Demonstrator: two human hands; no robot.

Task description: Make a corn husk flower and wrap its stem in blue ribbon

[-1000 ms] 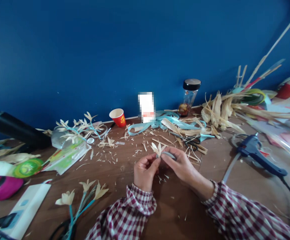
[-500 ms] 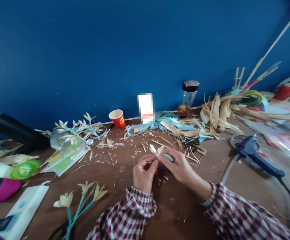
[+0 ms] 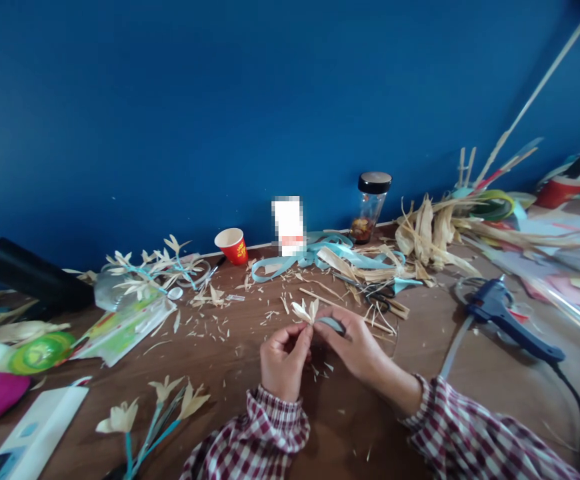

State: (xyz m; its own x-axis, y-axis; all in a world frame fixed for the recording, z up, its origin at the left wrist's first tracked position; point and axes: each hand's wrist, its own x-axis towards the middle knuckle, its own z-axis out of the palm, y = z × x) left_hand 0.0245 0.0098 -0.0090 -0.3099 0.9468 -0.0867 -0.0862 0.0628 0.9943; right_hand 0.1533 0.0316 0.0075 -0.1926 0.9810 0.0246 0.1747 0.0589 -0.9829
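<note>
Over the brown table point(image 3: 230, 360), my left hand point(image 3: 283, 360) and my right hand point(image 3: 353, 343) meet in front of me. Both pinch a small pale husk flower point(image 3: 304, 311) whose petals stick up above my fingertips. My left fingers are curled round its base. My right hand also holds a grey-blue band point(image 3: 333, 324) that lies against the flower's base across my fingers; I cannot tell whether it is tape or ribbon. Both sleeves are red-and-white check.
A blue glue gun point(image 3: 507, 321) with its black cord lies to the right. Scissors point(image 3: 377, 291), light blue ribbon point(image 3: 315, 250) and dry husks point(image 3: 433, 230) lie behind my hands. A red cup point(image 3: 233, 245) and jar point(image 3: 370, 207) stand by the blue wall. Finished flowers point(image 3: 155, 407) lie front left.
The view has tipped slightly, so everything sits a little lower and to the left. My hands keep their pinch on the flower, with only small finger movements.
</note>
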